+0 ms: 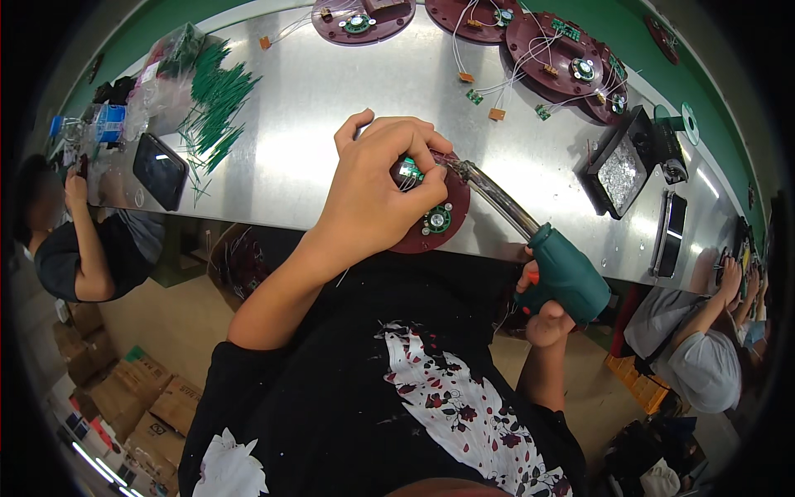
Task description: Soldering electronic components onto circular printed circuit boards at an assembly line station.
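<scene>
My right hand [546, 319] is wrapped round the handle of a green soldering gun [571, 273]. The gun's long metal barrel [501, 199] slants up and left. Its tip ends beside the fingertips of my left hand [373, 182], over a round maroon plate [426, 240] near the table's front edge. Thumb and forefinger of my left hand are pinched together; what they hold is too small to make out. A green circuit board [407, 171] shows partly between those fingers, and a round green part [437, 219] sits on the plate below. My left hand hides much of the plate.
Several maroon plates with wired boards [567, 62] line the far side. Green wires [219, 99], a black phone [160, 171] and a bottle [108, 123] lie left. Rightward are a black tray [619, 170], a solder spool [690, 124] and another phone [669, 234]. Other people sit at both sides.
</scene>
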Motion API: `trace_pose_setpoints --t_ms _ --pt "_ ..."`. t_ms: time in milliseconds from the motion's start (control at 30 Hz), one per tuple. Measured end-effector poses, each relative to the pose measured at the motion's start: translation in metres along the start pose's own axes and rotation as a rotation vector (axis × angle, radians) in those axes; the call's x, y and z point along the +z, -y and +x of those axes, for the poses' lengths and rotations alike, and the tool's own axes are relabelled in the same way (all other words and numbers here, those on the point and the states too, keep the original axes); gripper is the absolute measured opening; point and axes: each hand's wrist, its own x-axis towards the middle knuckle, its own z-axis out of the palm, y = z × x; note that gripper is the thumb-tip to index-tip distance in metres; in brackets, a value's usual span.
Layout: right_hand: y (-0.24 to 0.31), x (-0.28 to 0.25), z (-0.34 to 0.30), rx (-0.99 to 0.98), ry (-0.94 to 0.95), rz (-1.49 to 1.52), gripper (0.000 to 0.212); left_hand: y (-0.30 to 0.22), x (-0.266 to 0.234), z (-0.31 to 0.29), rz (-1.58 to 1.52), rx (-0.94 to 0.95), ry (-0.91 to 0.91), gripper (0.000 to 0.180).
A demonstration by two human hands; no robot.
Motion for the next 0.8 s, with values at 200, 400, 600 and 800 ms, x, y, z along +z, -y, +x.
trace_pose_setpoints --t_ms 200,400,600,800 --pt "-0.005 -0.002 0.006 -0.153 -0.012 -0.051 0.063 -0.002 0.0 0.0 0.023 -0.016 -0.004 0.011" --pt "-0.009 -0.009 -0.001 -0.103 0.058 -0.071 0.069 -0.001 0.0 0.0 0.028 -0.024 0.004 0.011" --pt "0.001 0.006 0.0 -0.018 -0.089 0.014 0.094 -0.003 0.0 -0.001 0.04 -0.016 -0.005 0.011" --pt "-0.004 0.005 0.0 -0.038 -0.085 0.021 0.094 -0.005 -0.004 0.0 0.035 -0.032 0.016 0.012"
